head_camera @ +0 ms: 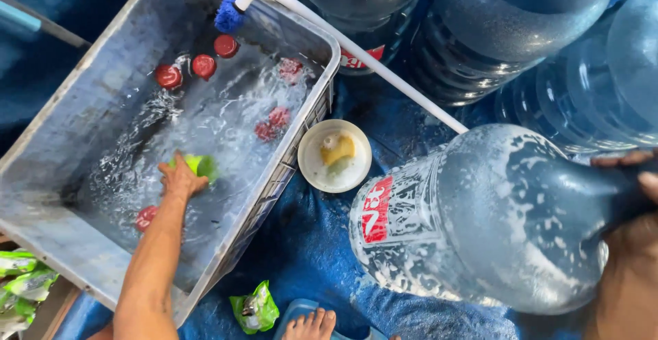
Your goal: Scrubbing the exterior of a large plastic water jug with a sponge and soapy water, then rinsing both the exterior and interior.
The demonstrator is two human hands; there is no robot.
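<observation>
My left hand [179, 177] reaches into a grey plastic tub [41, 162] of soapy water and closes on a green sponge [201, 166]. Several red bottle caps [186, 71] float or lie in the water around it. My right hand [634, 175] holds the neck end of a large clear water jug [493, 216], which lies tilted on its side with suds on its wall and a red label facing me.
A white brush handle [384, 73] with a blue brush head leans on the tub's rim. A small white bowl [336, 156] holds a yellow soap piece. More big jugs [521, 31] stand behind. Green packets [253, 309] lie on the blue tarp; my toes [312, 325] show below.
</observation>
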